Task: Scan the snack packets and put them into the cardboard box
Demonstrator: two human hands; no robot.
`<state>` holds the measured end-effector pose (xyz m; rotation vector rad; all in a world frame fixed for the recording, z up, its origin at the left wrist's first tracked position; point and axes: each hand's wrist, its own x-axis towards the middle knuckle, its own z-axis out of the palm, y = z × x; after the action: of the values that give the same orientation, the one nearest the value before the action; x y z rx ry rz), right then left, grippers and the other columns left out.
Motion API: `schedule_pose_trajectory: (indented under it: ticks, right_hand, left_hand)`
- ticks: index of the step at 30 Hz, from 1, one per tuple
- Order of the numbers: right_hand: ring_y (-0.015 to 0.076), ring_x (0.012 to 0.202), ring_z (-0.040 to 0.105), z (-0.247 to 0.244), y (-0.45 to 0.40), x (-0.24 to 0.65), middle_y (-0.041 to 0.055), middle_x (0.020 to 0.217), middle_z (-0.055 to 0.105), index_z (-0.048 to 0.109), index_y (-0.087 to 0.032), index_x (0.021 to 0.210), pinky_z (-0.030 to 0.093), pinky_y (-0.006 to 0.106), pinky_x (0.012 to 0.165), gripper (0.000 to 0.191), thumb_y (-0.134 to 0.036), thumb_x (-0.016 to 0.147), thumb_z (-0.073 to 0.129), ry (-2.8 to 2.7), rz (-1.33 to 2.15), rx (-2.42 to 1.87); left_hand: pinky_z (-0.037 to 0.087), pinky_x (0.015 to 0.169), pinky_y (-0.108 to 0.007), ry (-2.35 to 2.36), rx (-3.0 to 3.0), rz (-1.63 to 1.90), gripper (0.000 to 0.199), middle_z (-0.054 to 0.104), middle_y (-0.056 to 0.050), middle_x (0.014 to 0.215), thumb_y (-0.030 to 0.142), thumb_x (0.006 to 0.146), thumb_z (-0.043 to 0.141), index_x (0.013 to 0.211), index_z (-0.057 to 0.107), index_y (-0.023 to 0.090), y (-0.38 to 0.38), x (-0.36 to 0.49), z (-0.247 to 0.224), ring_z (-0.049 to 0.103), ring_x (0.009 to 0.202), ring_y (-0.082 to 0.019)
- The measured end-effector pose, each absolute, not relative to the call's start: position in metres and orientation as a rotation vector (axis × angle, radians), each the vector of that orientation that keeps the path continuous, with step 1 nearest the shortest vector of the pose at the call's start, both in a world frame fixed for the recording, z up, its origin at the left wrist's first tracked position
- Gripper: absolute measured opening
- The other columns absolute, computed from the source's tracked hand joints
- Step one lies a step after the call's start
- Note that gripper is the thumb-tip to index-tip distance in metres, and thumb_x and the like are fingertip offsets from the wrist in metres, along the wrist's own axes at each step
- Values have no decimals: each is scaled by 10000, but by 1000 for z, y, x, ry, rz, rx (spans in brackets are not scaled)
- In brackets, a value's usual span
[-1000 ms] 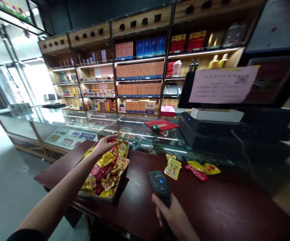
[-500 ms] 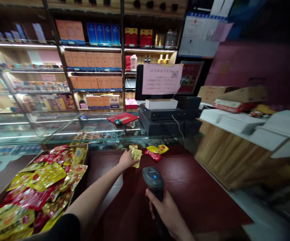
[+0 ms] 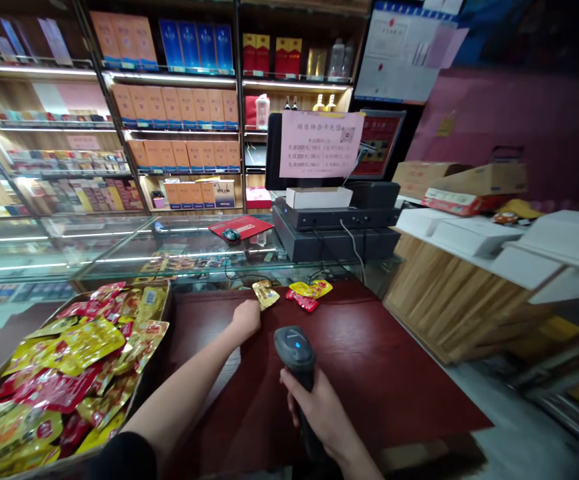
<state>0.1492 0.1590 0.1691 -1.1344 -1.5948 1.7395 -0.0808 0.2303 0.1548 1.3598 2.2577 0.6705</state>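
My left hand (image 3: 247,320) is closed low over the dark red tabletop, its fingers turned down and out of sight. Just past its knuckles lies a shiny gold snack packet (image 3: 267,296); whether the fingers grip it is hidden. A black barcode scanner (image 3: 294,348) is in my right hand (image 3: 319,410), fingers wrapped round its handle. Its head, with a small blue light, tilts up. Beyond it, a yellow snack packet (image 3: 314,288) overlaps a red snack packet (image 3: 303,302). At my left, an open carton (image 3: 165,303) is heaped with red, yellow and gold packets (image 3: 87,343).
Behind the table (image 3: 369,373) runs a glass display counter (image 3: 194,257) with a mouse (image 3: 231,235) on a red mat (image 3: 252,227). A monitor with a pink notice (image 3: 319,145) stands over a black cash drawer (image 3: 334,245). White boxes (image 3: 474,237) top a wooden cabinet (image 3: 429,293) at right.
My left hand was pinching a yellow-gold packet in plain sight; now it is lower, turned over and closed, fingers hidden. The scanner stays in my right hand. The view has shifted slightly.
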Motion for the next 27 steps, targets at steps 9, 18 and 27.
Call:
schedule_pose_trajectory:
  ticks: [9,18,27]
  right_hand:
    - [85,384,468,167,137,123,-73,504,535,525,-163,917,398,194,379,520,-635,744,658,-1668,1831,-1011]
    - [86,365,477,174,127,102,-78,488,543,516,-164,930,383,192,376,494,-607,770,666,-1675,1850,-925]
    - [88,342,452,184,124,98,-87,459,525,525,-180,883,361,199,369,444,-585,770,668,-1717,1841,-879]
  left_hand:
    - [559,764,-380,1671,783,1152,442,755,-109,846,323,507,894,866,732,123,167,-133,139,716,822,-264]
    - [516,592,-276,1614,671,1290,515,749,-58,755,293,371,943,826,756,142,148,-126,146,675,667,-192]
    - [400,478,-205,1554,763,1294,589,750,-68,781,366,384,923,892,760,117,150,-127,140,612,560,-129]
